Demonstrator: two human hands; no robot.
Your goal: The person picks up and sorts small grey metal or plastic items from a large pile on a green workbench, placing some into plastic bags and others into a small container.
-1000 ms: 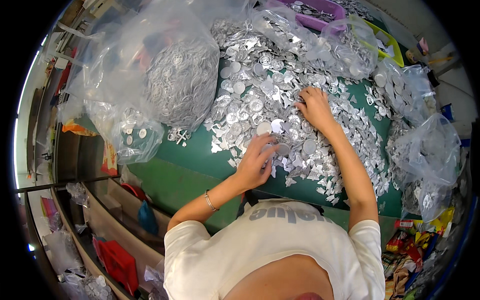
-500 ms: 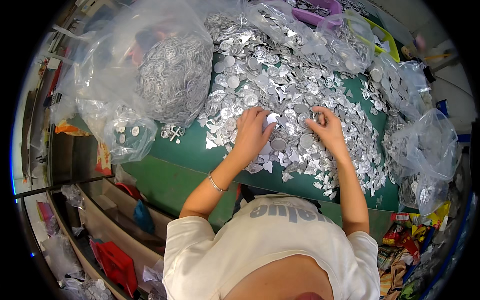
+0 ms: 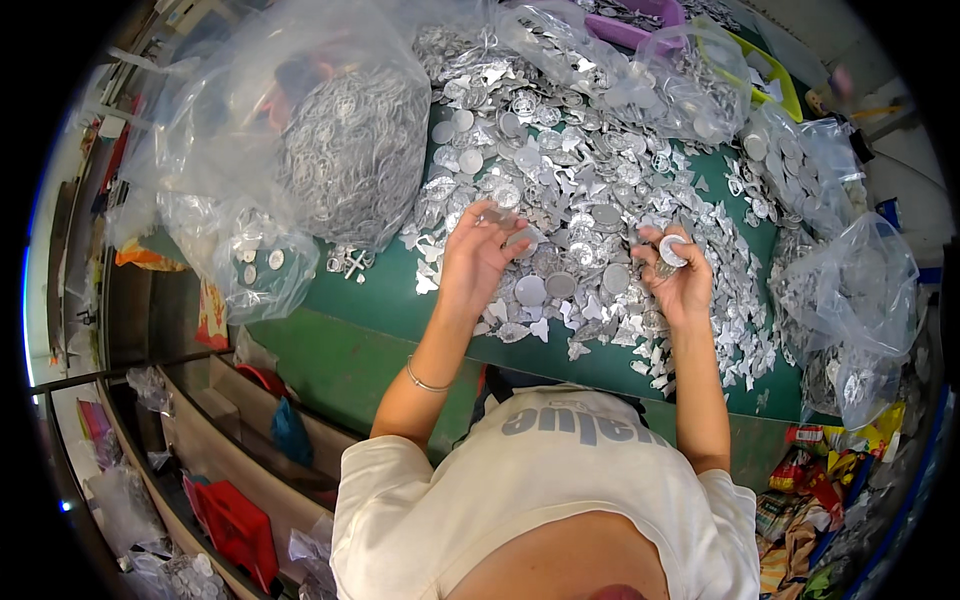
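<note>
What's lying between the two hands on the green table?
In the head view, silver metal pieces, round discs and jagged scraps, lie between the left hand and right hand.

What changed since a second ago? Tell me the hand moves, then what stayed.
Both hands lifted off the pile of silvery metal pieces toward the person. The right hand now holds a round disc in its fingertips; the left hand pinches another piece. The clear bags and green table stayed put.

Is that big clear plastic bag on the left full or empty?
Full. The clear plastic bag bulges with silver metal pieces heaped inside, resting on the green table.
</note>
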